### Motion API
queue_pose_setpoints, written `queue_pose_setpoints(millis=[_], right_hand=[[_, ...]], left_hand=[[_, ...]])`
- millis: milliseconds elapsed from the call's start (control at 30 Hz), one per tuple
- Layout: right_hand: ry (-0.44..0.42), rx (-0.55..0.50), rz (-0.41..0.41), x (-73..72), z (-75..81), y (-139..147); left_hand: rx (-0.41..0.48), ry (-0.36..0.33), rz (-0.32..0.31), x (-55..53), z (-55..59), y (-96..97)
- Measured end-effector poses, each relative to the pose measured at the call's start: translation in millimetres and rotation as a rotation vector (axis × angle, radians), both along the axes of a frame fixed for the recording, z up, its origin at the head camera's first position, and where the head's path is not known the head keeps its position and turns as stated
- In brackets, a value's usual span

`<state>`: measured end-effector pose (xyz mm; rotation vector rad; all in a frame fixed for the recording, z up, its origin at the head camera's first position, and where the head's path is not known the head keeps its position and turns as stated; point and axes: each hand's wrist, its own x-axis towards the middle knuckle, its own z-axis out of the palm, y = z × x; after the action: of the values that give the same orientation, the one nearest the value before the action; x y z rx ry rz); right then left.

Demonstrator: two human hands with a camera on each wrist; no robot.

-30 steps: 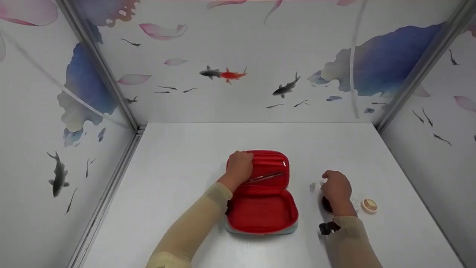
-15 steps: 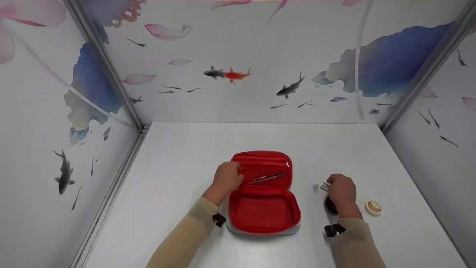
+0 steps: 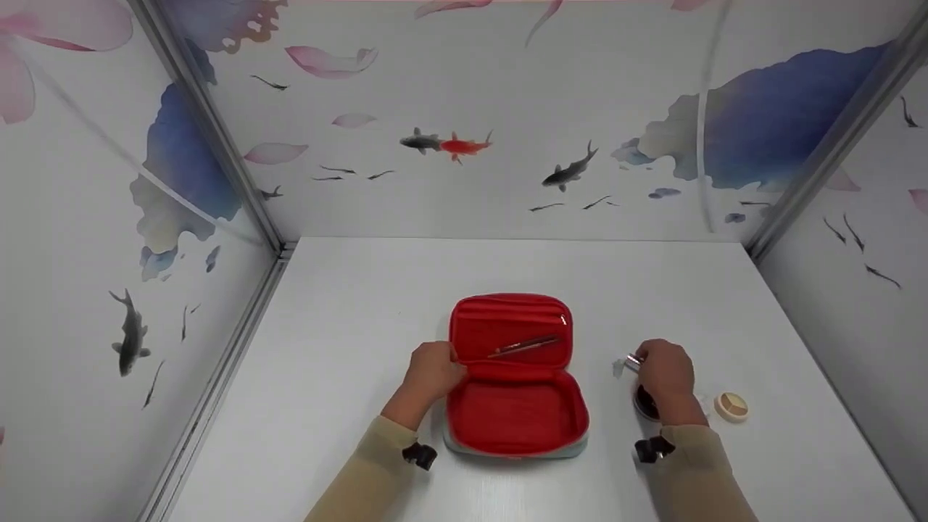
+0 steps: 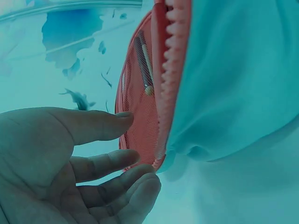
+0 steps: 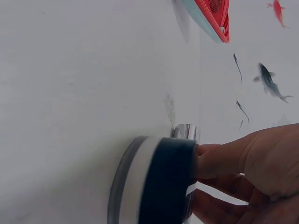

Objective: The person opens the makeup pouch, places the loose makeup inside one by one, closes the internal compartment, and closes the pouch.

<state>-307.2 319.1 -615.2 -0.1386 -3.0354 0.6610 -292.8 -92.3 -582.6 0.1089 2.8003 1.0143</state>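
An unzipped case (image 3: pixel 516 417) with a red lining and pale blue-grey outside lies open, its lid (image 3: pixel 478 328) folded back. Under the lid's mesh sit slim pencil-like sticks (image 3: pixel 523 346). At the case's left side, near the hinge, is my left hand (image 3: pixel 433 371). In the left wrist view its fingers are loosely bent and spread beside the zipper edge (image 4: pixel 170 70), holding nothing. My right hand (image 3: pixel 665 368) holds a shiny silver tube (image 5: pixel 186 131) between thumb and fingers. A round dark jar (image 5: pixel 168 179) stands right by that hand and partly hides the tube and fingers.
A round palette (image 3: pixel 732 407) with beige sections lies to the right of the right hand. A small clear item (image 3: pixel 703 403) shows between them. White tabletop (image 3: pixel 348 312) runs to patterned walls at the back and both sides.
My left hand has come off the lid's upper left and moved down and left to the hinge. The right hand now shows the silver tube at its fingertips. The view has shifted slightly.
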Motion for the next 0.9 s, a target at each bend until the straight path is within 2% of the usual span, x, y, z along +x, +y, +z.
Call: queue_pose_setpoints(millis=[167, 400, 600, 900], right_hand=[[-0.018, 0.016, 0.013, -1.1, 2.3, -1.2], [-0.018, 0.02, 0.032, -2.8, 2.5, -0.2], [-0.033, 0.033, 0.049, -5.2, 2.2, -1.2], [-0.037, 0.063, 0.082, -7.8, 0.9, -1.9]], left_hand=[[0.008, 0.028, 0.001, 7.2, -5.8, -3.5], [0.076, -0.026, 0.045, 13.3, -6.6, -2.3], [0.091, -0.024, 0.061, 15.0, -11.0, -3.4], [0.086, -0.076, 0.101, 17.4, -19.1, -6.2]])
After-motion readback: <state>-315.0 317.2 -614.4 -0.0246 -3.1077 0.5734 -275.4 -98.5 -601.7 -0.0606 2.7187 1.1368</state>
